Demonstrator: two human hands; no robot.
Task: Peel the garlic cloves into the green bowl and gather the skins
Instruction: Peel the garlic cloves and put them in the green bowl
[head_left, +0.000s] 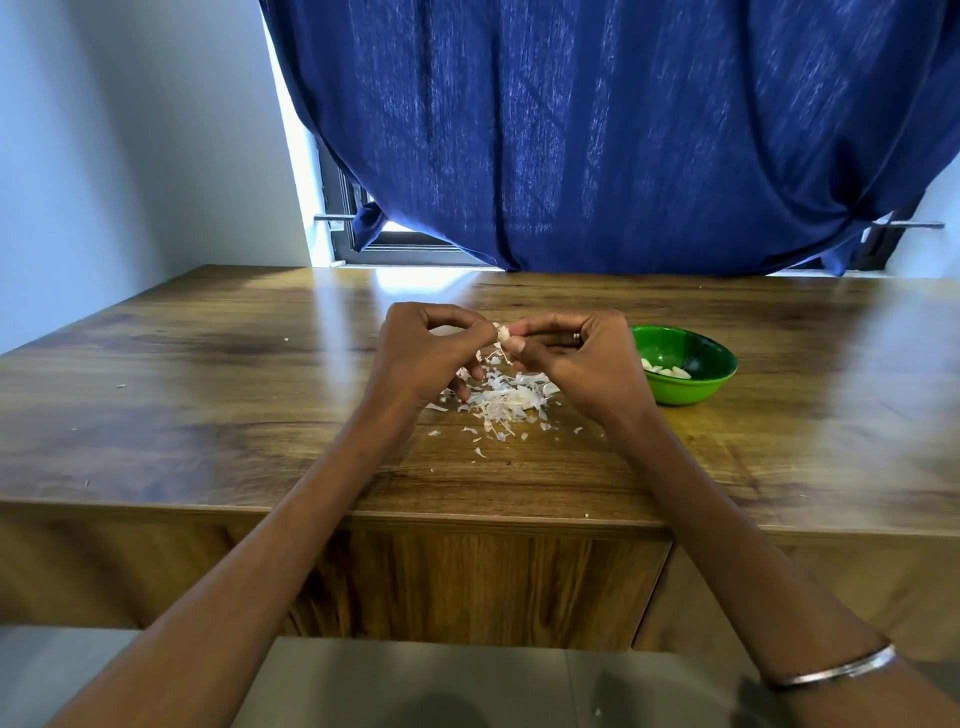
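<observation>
Both sets of your fingers (511, 328) pinch one garlic clove (502, 332) between your left hand (423, 353) and right hand (582, 358), above the surface (208, 374). The skins (506, 397) lie piled directly beneath. At 3 o'clock from your right hand sits the green bowl (685, 371), holding peeled cloves (667, 370).

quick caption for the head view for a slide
Both hands, left hand and right hand, pinch a garlic clove above a pile of skins, green bowl alongside.
</observation>
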